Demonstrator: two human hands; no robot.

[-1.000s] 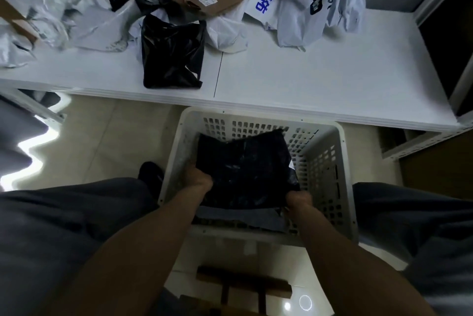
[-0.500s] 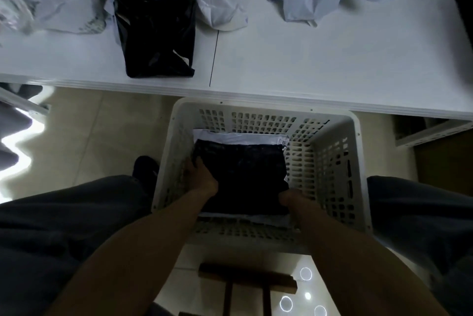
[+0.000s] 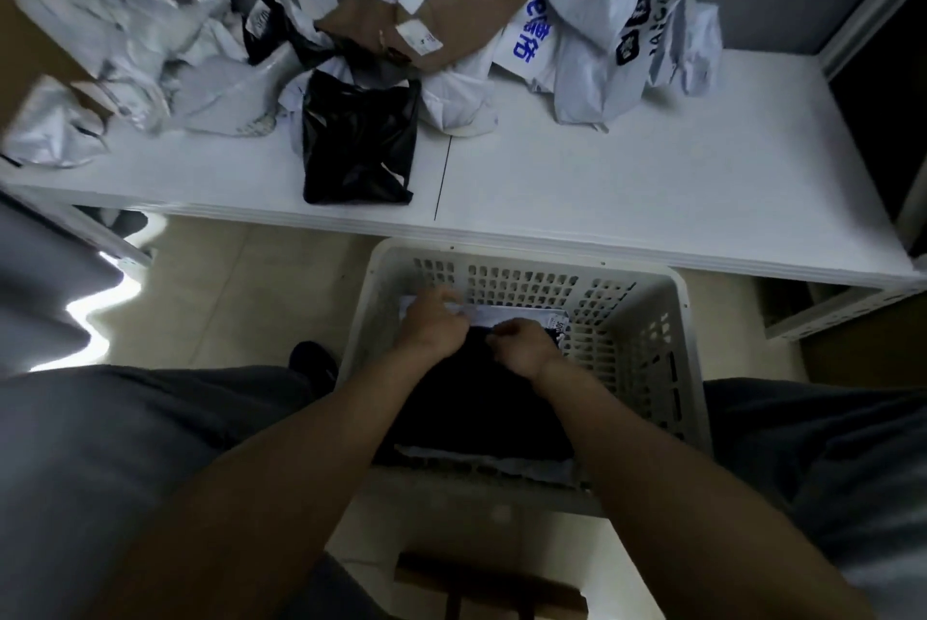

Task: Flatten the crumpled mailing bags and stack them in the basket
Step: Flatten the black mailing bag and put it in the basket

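**A Few Bags Stacked, Many Left on the Desk**

A black mailing bag (image 3: 476, 403) is laid flat in the basket (image 3: 694, 318) over pale bags (image 3: 481, 458). A crumpled pile (image 3: 592, 42) is left on the desk (image 3: 652, 198). The left hand (image 3: 431, 326) and right hand (image 3: 521, 346) are held together at the bag's far edge, fingers bent. Whether anything is pinched cannot be told.
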